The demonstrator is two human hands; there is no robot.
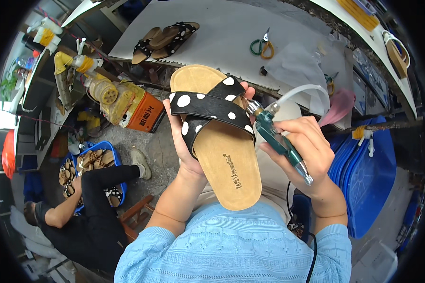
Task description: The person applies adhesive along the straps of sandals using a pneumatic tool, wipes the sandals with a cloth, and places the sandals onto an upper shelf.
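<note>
My left hand (182,141) grips a tan sandal (224,160) from underneath, its footbed facing up. Two black crossed straps with white dots (211,112) run over the front half. My right hand (303,146) holds a green pen-shaped tool (276,137) with a metal tip that touches the strap's right edge. A clear hose (300,92) leaves the tool's upper end and a dark cable hangs from its lower end.
A white worktable (222,33) lies ahead with a pair of matching sandals (163,40) and green-orange scissors (262,46). A person in black (94,221) sits at lower left beside a blue basket of sandals (97,160). Blue bins (368,174) stand at right.
</note>
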